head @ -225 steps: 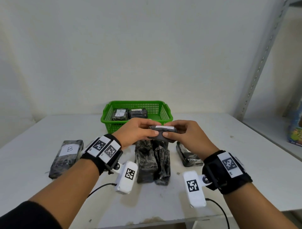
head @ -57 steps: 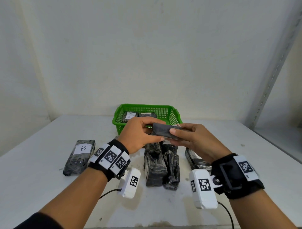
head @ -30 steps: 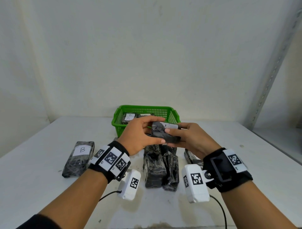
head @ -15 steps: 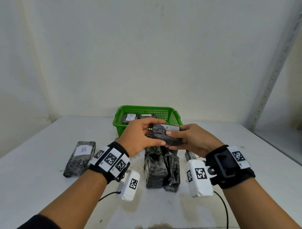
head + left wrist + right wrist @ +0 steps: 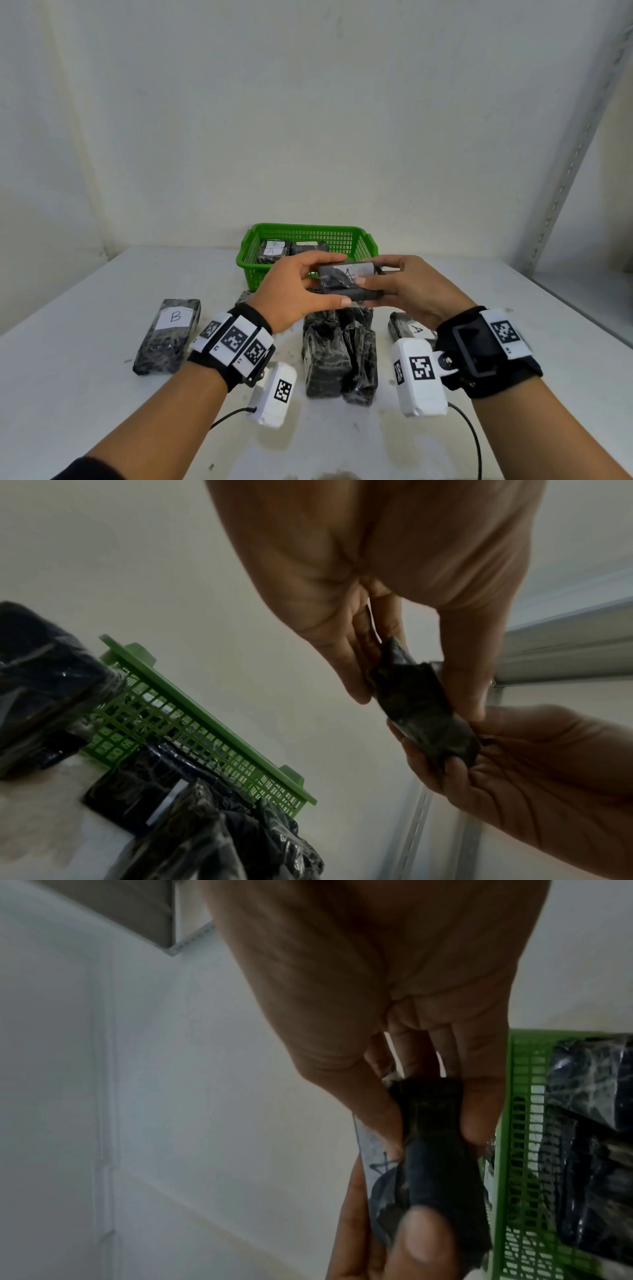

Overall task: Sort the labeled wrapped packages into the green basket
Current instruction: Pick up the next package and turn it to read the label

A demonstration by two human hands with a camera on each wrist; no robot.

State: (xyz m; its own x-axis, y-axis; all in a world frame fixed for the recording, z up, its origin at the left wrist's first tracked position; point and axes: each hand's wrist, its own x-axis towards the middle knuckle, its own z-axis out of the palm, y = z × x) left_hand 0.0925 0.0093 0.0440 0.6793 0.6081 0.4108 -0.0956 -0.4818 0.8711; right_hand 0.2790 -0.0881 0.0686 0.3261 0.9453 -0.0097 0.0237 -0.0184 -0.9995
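Both hands hold one black wrapped package (image 5: 346, 281) in the air just in front of the green basket (image 5: 352, 236). Its white label with an "A" faces up. My left hand (image 5: 301, 291) pinches its left end (image 5: 411, 696) between thumb and fingers. My right hand (image 5: 404, 291) grips its right end (image 5: 435, 1139), thumb on the label. The basket holds wrapped packages (image 5: 274, 250), labels "B" and "A" showing. On the table lie a package labelled "B" (image 5: 168, 335), two unlabelled-looking ones (image 5: 339, 353) under my hands, and one marked "A" (image 5: 407, 329) at right.
The white table (image 5: 85, 394) runs to a plain wall behind the basket. A grey metal shelf upright (image 5: 575, 154) and shelf board stand at the right. Wrist camera cables (image 5: 472, 435) hang near the table's front edge.
The package has been turned in my hands so its "A" label now faces up. Both hands stay in front of the basket, still holding it.
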